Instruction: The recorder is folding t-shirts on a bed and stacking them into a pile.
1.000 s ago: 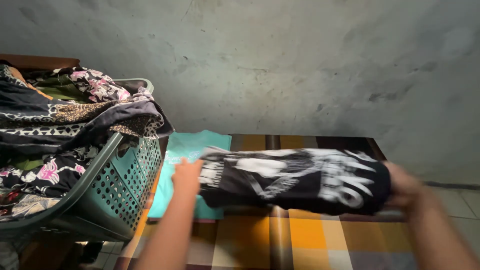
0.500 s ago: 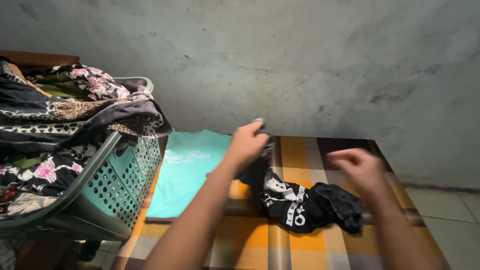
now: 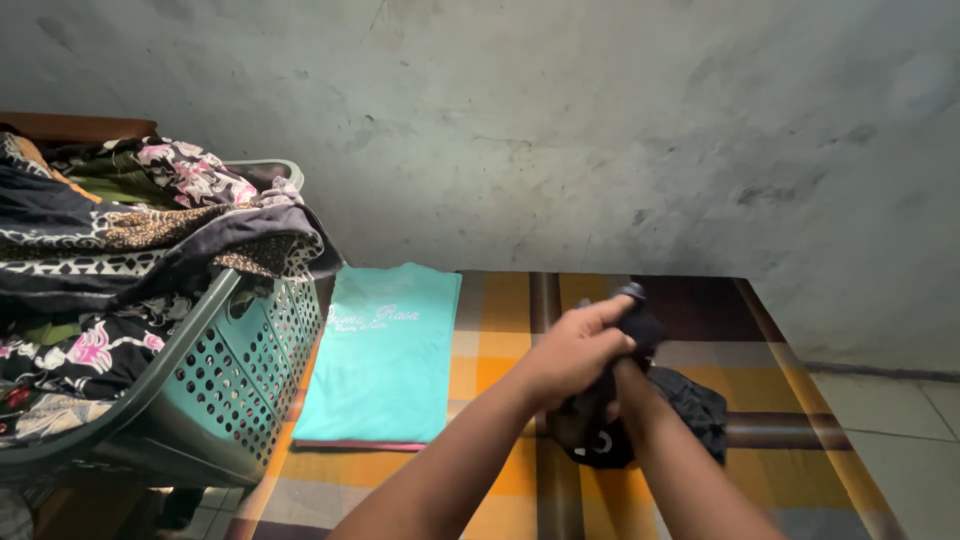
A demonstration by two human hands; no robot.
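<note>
Left hand (image 3: 575,350) clenched on a black shirt (image 3: 650,410) bunched above the checked surface (image 3: 500,300). Right hand hidden behind the left; only its forearm shows, so its grip cannot be told. Folded teal shirt (image 3: 385,350) lies flat beside a green basket (image 3: 240,390) heaped with patterned clothes (image 3: 120,240).

Your left hand (image 3: 578,350) is curled closed over your right wrist, with both forearms stretched forward and crossing.
</note>
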